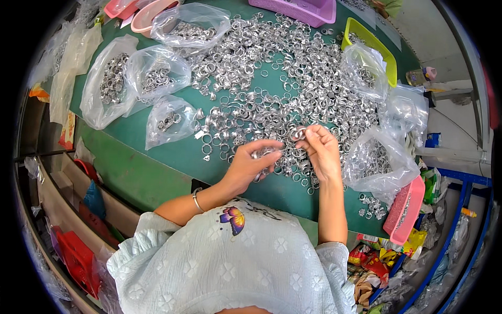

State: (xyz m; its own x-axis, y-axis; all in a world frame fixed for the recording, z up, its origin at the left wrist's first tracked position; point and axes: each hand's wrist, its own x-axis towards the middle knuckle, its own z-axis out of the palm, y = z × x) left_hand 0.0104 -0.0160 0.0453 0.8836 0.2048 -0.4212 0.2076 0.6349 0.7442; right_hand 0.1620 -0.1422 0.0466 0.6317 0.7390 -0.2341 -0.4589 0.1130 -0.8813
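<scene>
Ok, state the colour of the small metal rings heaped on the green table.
The small metal rings are shiny silver, best seen in the head view.

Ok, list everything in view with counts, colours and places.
Table: one, green, centre.
Rings: uncountable, silver, heaped across the table.
Ring-holding bags: at least six, clear, left and right of the heap.
Far basket: one, purple, top edge.
Long basket: one, yellow-green, upper right.
Near basket: one, pink, lower right.
Corner containers: at least two, pink, upper left.
Low container: one, red, lower left.
Frame: one, blue, right.
Packets: several, mixed colours, lower right.
Shirt: one, pale, bottom centre.
Bracelet: one, silver, left wrist.
Left hand: one, centre, curled around rings.
Right hand: one, pinching at least one ring.
</scene>
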